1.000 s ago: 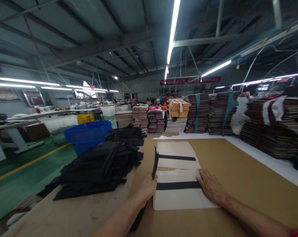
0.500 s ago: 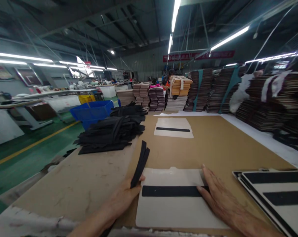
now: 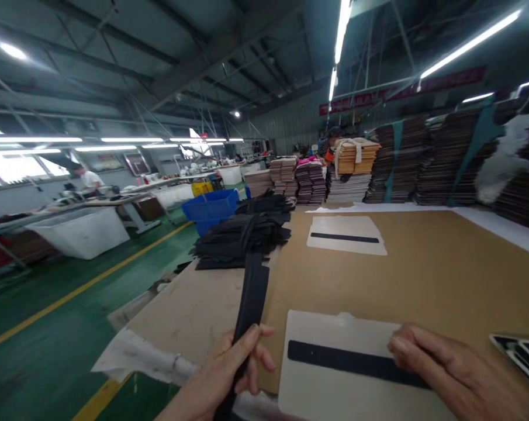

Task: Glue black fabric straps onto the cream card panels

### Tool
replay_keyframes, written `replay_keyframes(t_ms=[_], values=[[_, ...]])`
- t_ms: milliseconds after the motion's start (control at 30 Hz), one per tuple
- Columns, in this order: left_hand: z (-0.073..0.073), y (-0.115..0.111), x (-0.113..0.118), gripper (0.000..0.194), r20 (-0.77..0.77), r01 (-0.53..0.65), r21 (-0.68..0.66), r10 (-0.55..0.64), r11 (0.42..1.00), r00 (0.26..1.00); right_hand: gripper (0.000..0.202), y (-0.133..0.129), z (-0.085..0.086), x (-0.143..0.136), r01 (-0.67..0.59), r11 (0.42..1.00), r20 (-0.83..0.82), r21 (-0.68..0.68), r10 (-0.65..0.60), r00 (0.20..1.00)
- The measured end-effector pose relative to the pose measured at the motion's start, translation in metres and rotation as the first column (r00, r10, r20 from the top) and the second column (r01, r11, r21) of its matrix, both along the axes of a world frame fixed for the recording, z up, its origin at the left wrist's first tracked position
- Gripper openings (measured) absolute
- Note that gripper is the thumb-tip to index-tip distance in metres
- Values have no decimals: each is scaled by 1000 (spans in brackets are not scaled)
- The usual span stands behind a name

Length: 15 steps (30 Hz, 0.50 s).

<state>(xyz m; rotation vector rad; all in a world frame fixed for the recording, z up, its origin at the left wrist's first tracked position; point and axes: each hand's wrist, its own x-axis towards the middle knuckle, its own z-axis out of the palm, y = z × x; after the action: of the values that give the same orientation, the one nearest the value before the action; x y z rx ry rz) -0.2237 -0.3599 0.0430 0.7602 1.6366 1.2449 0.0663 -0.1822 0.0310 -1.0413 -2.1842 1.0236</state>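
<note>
The left hand grips black strips, a black pile at its twelve o'clock. At its three lies an off-white panel; rightward, the right hand is curled, its hold unclear.

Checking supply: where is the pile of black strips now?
In the head view, the pile of black strips lies left of centre, beyond the left hand, between the blue bin and the far white panel.

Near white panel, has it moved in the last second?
Yes, toward the camera: the near white panel lies farther from the far edge of the brown tabletop.
</note>
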Motion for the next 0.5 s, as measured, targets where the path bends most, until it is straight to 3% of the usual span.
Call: replay_keyframes(t_ms=[100, 133, 233, 300, 400, 433, 500], values=[[0, -6, -3, 62, 130, -23, 64, 14, 998, 991, 41, -14, 28, -57, -203, 965, -24, -165, 202, 979], [1, -9, -3, 61, 158, -11, 77, -1, 997, 987, 49, -18, 32, -77, -250, 948, -48, -197, 245, 968], [6, -22, 1, 63, 192, 108, 94, -124, 990, 973, 81, -25, 29, -135, -393, 882, -134, -262, 370, 919], [7, -34, 2, 63, 177, 148, 109, -166, 983, 970, 78, -31, 25, -165, -517, 792, -238, -326, 460, 855], [-2, -58, -13, 55, 141, 8, 150, -29, 989, 990, 48, -42, 34, -179, -668, 637, -364, -385, 560, 744], [-10, -68, -24, 53, 151, -80, 151, 57, 985, 987, 43, -44, 41, -175, -684, 619, -409, -386, 549, 728], [-27, -91, -51, 56, 207, -270, 109, 244, 957, 947, 42, -43, 55, -159, -652, 679, -525, -336, 440, 729]])
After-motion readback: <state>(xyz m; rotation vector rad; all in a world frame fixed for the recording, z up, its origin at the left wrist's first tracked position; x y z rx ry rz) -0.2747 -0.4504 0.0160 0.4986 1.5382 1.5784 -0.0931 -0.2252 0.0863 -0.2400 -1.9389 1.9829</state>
